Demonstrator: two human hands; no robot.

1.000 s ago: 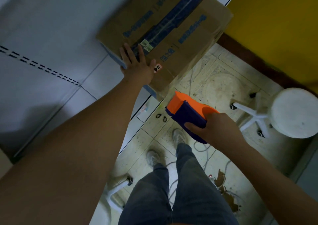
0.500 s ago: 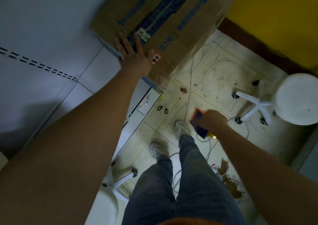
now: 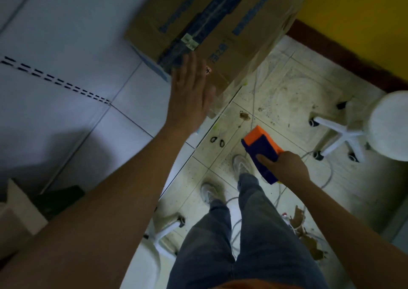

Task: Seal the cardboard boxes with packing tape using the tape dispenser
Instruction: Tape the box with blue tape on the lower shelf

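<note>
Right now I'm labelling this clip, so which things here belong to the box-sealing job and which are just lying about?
Job:
- cardboard box on the white table
- tape dispenser, gripped by the right hand
- left hand, open at the box's near edge

Lying about:
- white stool
- cables on the floor
- cardboard scraps

The brown cardboard box (image 3: 220, 23) carries blue printed lettering and a dark blue band along its top seam. The handheld tape dispenser (image 3: 261, 150) is orange above and deep blue below. The wall (image 3: 364, 19) is yellow; the round stool (image 3: 388, 125) is white.
</note>
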